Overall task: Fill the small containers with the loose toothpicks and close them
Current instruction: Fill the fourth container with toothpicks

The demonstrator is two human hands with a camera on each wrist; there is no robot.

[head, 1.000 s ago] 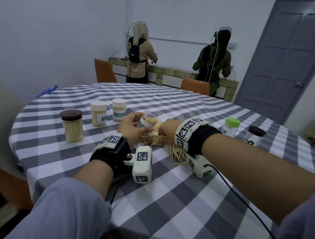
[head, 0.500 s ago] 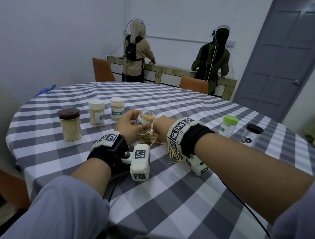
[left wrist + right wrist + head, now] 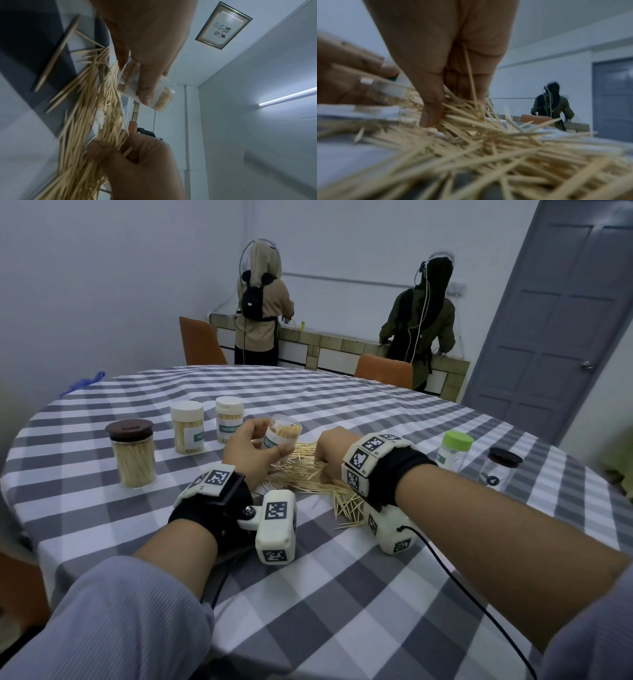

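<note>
Right wrist view blurred up close; head view hides right fingertips behind the wrist. Right hand [image 3: 334,451], frame centre, knuckles up, fingers curled pinching a bunch from the pale wooden loose toothpicks pile [image 3: 308,474] on the checked table [image 3: 342,611]. Left hand [image 3: 251,451] grips a tilted, lidless clear plastic toothpick container [image 3: 281,438], part-filled, just above the pile's far-left edge.

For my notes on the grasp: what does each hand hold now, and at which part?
Left hand grips the open container round its side wall. Right hand pinches loose toothpicks from the pile.
</note>
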